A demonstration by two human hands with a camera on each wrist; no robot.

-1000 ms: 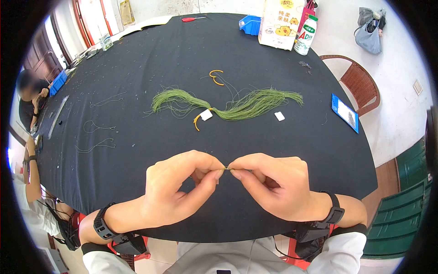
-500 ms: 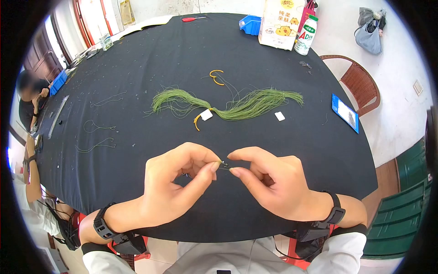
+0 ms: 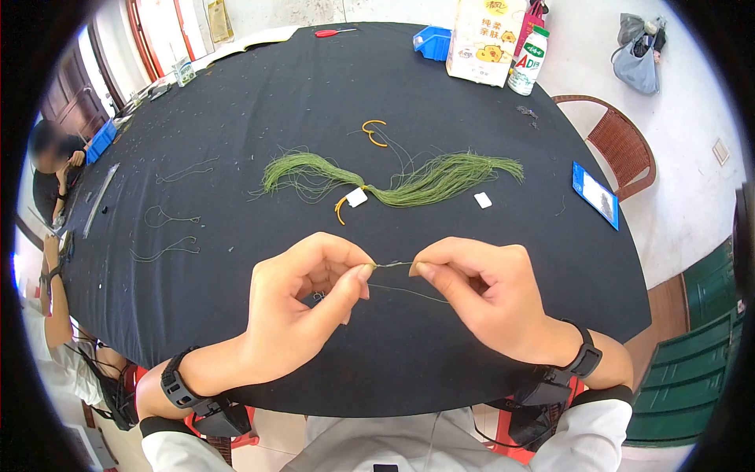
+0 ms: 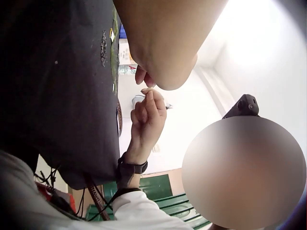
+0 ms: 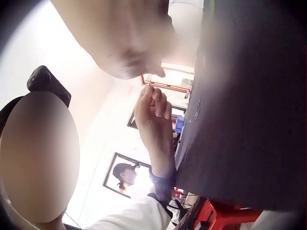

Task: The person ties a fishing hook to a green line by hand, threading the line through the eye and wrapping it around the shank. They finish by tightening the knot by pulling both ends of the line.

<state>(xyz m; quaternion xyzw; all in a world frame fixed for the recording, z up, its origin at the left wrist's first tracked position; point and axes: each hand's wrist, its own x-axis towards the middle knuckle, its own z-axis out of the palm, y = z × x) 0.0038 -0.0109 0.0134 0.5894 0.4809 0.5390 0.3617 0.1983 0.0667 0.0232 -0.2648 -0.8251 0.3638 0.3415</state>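
In the head view my left hand (image 3: 307, 295) pinches a thin green thread (image 3: 393, 265) between thumb and forefinger. My right hand (image 3: 495, 295) pinches the same short stretch from the other side, a small gap apart. A finer loose strand runs below it from the left fingers toward the right hand. Something small and shiny (image 3: 318, 296) shows by the curled fingers of the left hand; its shape is too small to make out. Beyond the hands lies a bundle of green threads (image 3: 440, 181), gathered at its middle with a yellow tie.
White tags (image 3: 482, 200) and yellow curved ties (image 3: 373, 134) lie around the bundle. Several looped threads (image 3: 169, 250) are at the left. A blue packet (image 3: 595, 195) sits on the right; a bottle (image 3: 528, 61), paper bag (image 3: 484, 43) and blue bin (image 3: 432, 43) stand at the back.
Both hands have risen slightly away from the body. From touching fingertips they have drawn apart, the right hand moving to the right, and the thread between them now shows stretched.
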